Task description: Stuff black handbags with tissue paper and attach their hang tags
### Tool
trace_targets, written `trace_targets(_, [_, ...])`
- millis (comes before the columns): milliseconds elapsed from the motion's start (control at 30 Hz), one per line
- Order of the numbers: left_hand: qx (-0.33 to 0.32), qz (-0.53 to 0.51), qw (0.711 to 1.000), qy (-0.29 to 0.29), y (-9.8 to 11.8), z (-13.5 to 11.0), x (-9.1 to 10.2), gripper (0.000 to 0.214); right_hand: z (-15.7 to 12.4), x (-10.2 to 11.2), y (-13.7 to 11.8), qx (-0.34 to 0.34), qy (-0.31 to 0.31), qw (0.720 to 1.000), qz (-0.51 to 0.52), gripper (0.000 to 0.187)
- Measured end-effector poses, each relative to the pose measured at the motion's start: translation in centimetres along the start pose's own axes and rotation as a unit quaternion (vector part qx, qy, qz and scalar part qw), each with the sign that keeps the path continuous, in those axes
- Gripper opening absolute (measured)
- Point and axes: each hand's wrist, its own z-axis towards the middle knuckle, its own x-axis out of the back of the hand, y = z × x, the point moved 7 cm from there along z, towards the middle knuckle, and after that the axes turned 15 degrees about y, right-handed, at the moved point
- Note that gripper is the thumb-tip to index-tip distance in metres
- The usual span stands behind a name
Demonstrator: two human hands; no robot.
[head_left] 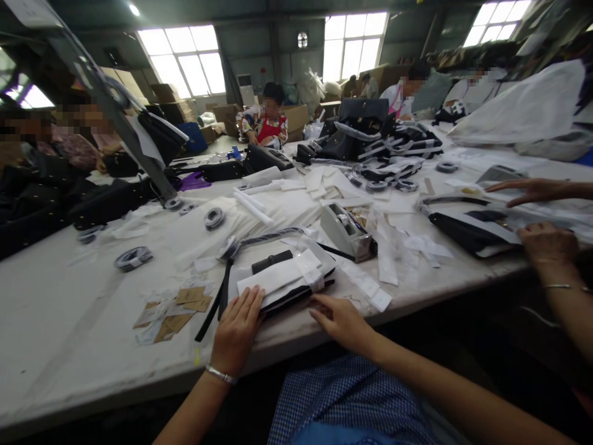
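Observation:
A flat black bag [282,281] wrapped in white paper lies at the table's near edge, a black strap [217,306] trailing off its left side. My left hand [237,330] lies flat with fingers stretched out, its fingertips on the bag's left end. My right hand [340,320] rests at the bag's right end, fingers loosely extended and touching the edge, holding nothing. A silver bangle sits on my left wrist.
A grey tape dispenser [348,232] stands behind the bag. Brown paper tags [178,312] lie to the left, tape rolls [133,257] and white paper strips are scattered about. A co-worker's hands [546,241] work on another black bag [467,232] at right. Other people sit across the table.

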Motion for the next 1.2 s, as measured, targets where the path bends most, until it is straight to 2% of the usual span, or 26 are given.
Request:
trace_targets(67, [0.01,-0.008,1.0,0.011,0.1,-0.2,0.0,0.06,-0.2,-1.5,1.1,-0.129,0.011,0.986,0.109,0.025])
trace_targets(100, [0.014,-0.014,1.0,0.016,0.1,-0.2,0.0,0.059,-0.2,-2.1,1.6,-0.186,0.032,0.967,0.171,0.022])
trace_targets(167, [0.025,-0.027,0.999,0.022,-0.1,-0.3,0.1,0.058,0.0,-3.1,2.4,-0.281,0.097,0.906,0.301,0.021])
trace_targets(267, [0.06,-0.043,0.997,0.033,-0.8,-0.6,0.4,0.058,0.1,-4.9,2.2,-0.365,0.15,0.79,0.47,0.028])
trace_targets(300, [0.075,-0.047,0.995,0.037,-1.0,-0.7,0.5,0.059,0.3,-5.6,1.5,-0.372,0.14,0.769,0.5,0.031])
trace_targets(333, [0.088,-0.05,0.994,0.04,-1.2,-0.9,0.6,0.06,0.4,-6.2,0.6,-0.367,0.12,0.766,0.514,0.035])
trace_targets(467, [0.104,-0.042,0.992,0.049,-1.2,-1.2,0.9,0.069,0.7,-8.6,-3.2,-0.318,0.013,0.804,0.502,0.057])
trace_targets(533, [0.108,-0.024,0.992,0.052,-1.1,-1.2,0.9,0.072,0.7,-9.3,-4.1,-0.303,-0.02,0.815,0.494,0.065])
trace_targets(600, [0.115,-0.007,0.992,0.058,-1.3,-1.4,0.8,0.071,0.7,-9.2,-4.4,-0.265,-0.062,0.845,0.46,0.065])
trace_targets(667, [0.118,-0.001,0.991,0.066,-1.6,-1.6,0.8,0.07,1.1,-7.9,-4.1,-0.185,-0.111,0.904,0.369,0.056])
trace_targets(700, [0.117,-0.002,0.991,0.071,-1.7,-1.8,0.9,0.07,1.4,-6.6,-3.7,-0.121,-0.117,0.94,0.297,0.048])
trace_targets(733, [0.116,-0.005,0.99,0.075,-1.8,-1.9,0.8,0.069,1.9,-4.8,-3.2,-0.046,-0.106,0.971,0.21,0.04])
trace_targets(767, [0.116,-0.008,0.99,0.077,-1.9,-2.0,0.8,0.068,2.4,-2.7,-2.7,0.034,-0.078,0.99,0.114,0.033])
trace_targets(800, [0.117,-0.011,0.99,0.079,-1.9,-2.2,0.8,0.066,3.0,-0.4,-2.1,0.106,-0.037,0.993,0.02,0.03])
trace_targets(833, [0.119,-0.013,0.99,0.08,-2.0,-2.2,0.7,0.065,3.4,1.8,-1.2,0.155,0.002,0.986,-0.067,0.029])
trace_targets(867, [0.122,-0.014,0.989,0.082,-2.0,-2.3,0.7,0.064,3.9,3.9,-0.1,0.181,0.033,0.972,-0.144,0.03])
trace_targets(967, [0.135,-0.009,0.987,0.091,-1.9,-2.2,0.7,0.064,4.8,8.4,3.5,0.183,0.062,0.931,-0.308,0.035])
trace_targets(1067, [0.135,-0.009,0.986,0.096,-1.8,-2.0,0.8,0.063,5.2,10.0,5.9,0.169,0.059,0.92,-0.349,0.028])
trace_targets(1200, [0.126,-0.004,0.986,0.106,-1.8,-2.0,0.9,0.063,6.1,10.0,6.1,0.168,0.072,0.918,-0.352,0.025])
